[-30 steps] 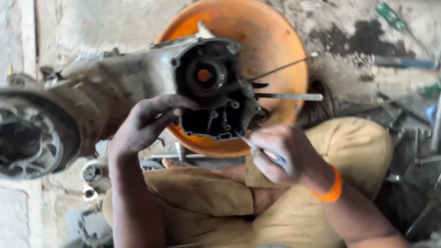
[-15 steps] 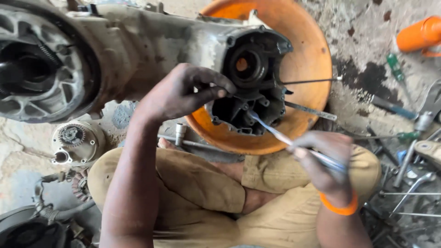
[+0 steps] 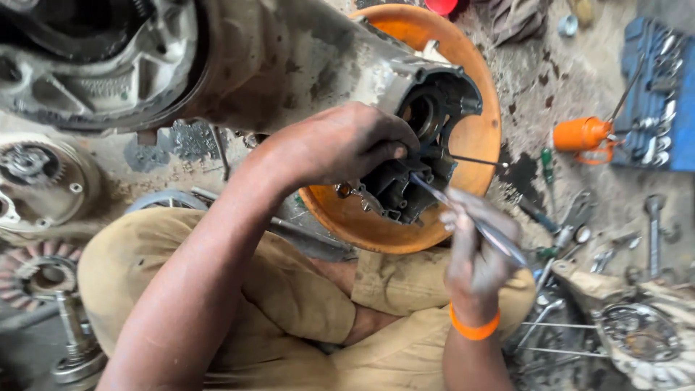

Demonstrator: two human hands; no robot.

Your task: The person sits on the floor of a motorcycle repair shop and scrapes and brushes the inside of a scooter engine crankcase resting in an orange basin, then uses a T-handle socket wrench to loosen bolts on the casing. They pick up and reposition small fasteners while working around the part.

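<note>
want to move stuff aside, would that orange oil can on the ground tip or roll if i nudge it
The orange oil can looks to be lying on its side on the gritty floor, so it can hardly tip; its round body would probably roll. Its long thin spout reaches toward the blue tool tray and may catch there. It may be oily, so perhaps slippery to grip.

An orange oil can with a thin spout (image 3: 585, 135) stands beside a blue tray of sockets (image 3: 662, 101). Steel spanners (image 3: 654, 221) lie scattered on the dirty floor nearby. A toothed grey metal disc (image 3: 32, 170) rests far left.

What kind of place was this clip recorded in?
Probably a small engine repair workshop: a grimy engine casing over an orange basin, an oil can, and wrenches strewn across the dirty floor.
</note>
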